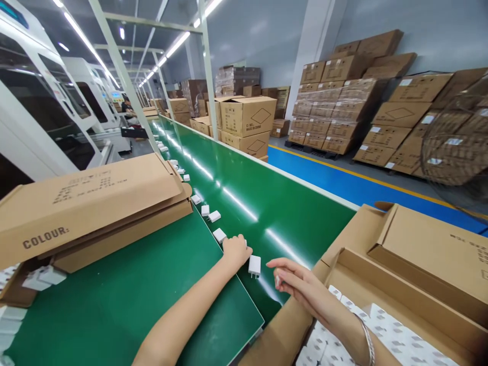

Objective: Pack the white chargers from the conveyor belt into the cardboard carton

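Observation:
My left hand [236,250] is closed over a small white charger plug on the green conveyor belt [267,203], fingers curled down around it. Another white plug [254,265] lies just right of that hand. My right hand [295,282] reaches in from the right, fingers loosely together and pinching a small white piece, a short way from that plug. A row of white plugs [213,216] trails away along the belt's left edge.
An open cardboard box [381,264] with white patterned packing sits under my right forearm. Flat cartons [91,203] are stacked at the left. White machines line the far left; stacked cartons [335,112] stand across the blue floor. A person works far down the line.

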The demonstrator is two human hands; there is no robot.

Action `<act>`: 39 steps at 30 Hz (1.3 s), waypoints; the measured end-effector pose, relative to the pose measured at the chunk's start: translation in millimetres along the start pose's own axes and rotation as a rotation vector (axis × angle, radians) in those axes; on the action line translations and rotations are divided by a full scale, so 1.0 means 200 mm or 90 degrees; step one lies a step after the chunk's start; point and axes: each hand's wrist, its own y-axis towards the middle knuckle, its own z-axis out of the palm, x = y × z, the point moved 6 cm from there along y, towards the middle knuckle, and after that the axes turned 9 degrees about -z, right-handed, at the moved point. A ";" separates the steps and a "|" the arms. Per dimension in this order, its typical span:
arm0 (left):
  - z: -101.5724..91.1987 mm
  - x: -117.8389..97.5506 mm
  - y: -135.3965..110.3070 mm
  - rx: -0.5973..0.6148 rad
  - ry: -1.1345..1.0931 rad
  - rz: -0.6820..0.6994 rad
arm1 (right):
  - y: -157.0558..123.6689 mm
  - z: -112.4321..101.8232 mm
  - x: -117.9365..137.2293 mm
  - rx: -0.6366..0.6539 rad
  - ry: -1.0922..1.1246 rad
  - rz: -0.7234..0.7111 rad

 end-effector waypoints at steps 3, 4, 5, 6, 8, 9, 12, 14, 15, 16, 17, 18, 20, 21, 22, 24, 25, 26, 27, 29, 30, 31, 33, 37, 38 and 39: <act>-0.06 0.05 0.08 -0.049 0.015 -0.022 | -0.07 0.03 0.00 -0.028 0.165 0.044; -0.08 0.08 0.10 -0.062 0.023 -0.033 | -0.10 0.03 0.01 -0.041 0.214 0.052; -0.09 0.11 0.12 -0.069 0.030 -0.043 | -0.13 0.03 0.01 -0.052 0.244 0.056; -0.09 0.13 0.13 -0.072 0.036 -0.050 | -0.16 0.02 0.01 -0.064 0.252 0.054; -0.07 0.17 0.15 -0.069 0.041 -0.057 | -0.21 0.00 0.00 -0.066 0.242 0.059; -0.06 0.18 0.15 -0.065 0.039 -0.058 | -0.23 0.00 -0.01 -0.059 0.234 0.067; -0.02 0.19 0.15 -0.055 0.024 -0.063 | -0.30 -0.03 -0.03 -0.043 0.231 0.081; 0.01 0.18 0.14 -0.045 0.013 -0.069 | -0.34 -0.04 -0.04 -0.047 0.236 0.092; 0.02 0.17 0.13 -0.041 0.009 -0.071 | -0.36 -0.04 -0.04 -0.058 0.235 0.097; 0.02 0.16 0.12 -0.036 0.004 -0.071 | -0.38 -0.05 -0.03 -0.072 0.231 0.099; 0.03 0.14 0.11 -0.031 -0.001 -0.068 | -0.39 -0.05 -0.03 -0.085 0.223 0.099; 0.04 0.13 0.10 -0.024 -0.007 -0.061 | -0.41 -0.06 -0.03 -0.098 0.212 0.095; 0.04 0.09 0.08 -0.010 -0.019 -0.037 | -0.42 -0.06 -0.02 -0.103 0.157 0.076; 0.05 0.06 0.07 -0.001 -0.025 -0.018 | -0.42 -0.07 -0.02 -0.087 0.098 0.058; 0.05 0.04 0.06 0.008 -0.031 0.005 | -0.40 -0.06 -0.01 -0.058 0.004 0.030; 0.06 0.00 0.04 0.028 -0.046 0.052 | -0.34 -0.04 0.01 0.039 -0.331 -0.077; 0.06 -0.02 0.03 0.037 -0.054 0.072 | -0.31 -0.01 0.01 0.098 -0.525 -0.138; 0.07 -0.03 0.02 0.045 -0.062 0.086 | -0.27 0.03 0.00 0.152 -0.695 -0.191; 0.07 -0.04 0.01 0.051 -0.069 0.092 | -0.23 0.06 -0.02 0.197 -0.822 -0.231; 0.09 -0.05 -0.01 0.056 -0.082 0.091 | -0.13 0.12 -0.08 0.247 -0.934 -0.274; 0.10 -0.05 -0.01 0.056 -0.089 0.087 | -0.08 0.14 -0.11 0.259 -0.942 -0.281; 0.10 -0.04 -0.02 0.056 -0.097 0.082 | -0.03 0.17 -0.14 0.273 -0.959 -0.290; 0.12 -0.04 -0.02 0.057 -0.118 0.075 | 0.05 0.21 -0.21 0.297 -0.990 -0.301; 0.11 -0.01 -0.01 0.060 -0.179 0.075 | 0.11 0.24 -0.30 0.333 -1.024 -0.298; 0.11 -0.01 0.00 0.058 -0.199 0.077 | 0.11 0.24 -0.32 0.336 -1.029 -0.293; 0.10 -0.01 0.01 0.055 -0.222 0.082 | 0.10 0.23 -0.33 0.336 -1.032 -0.287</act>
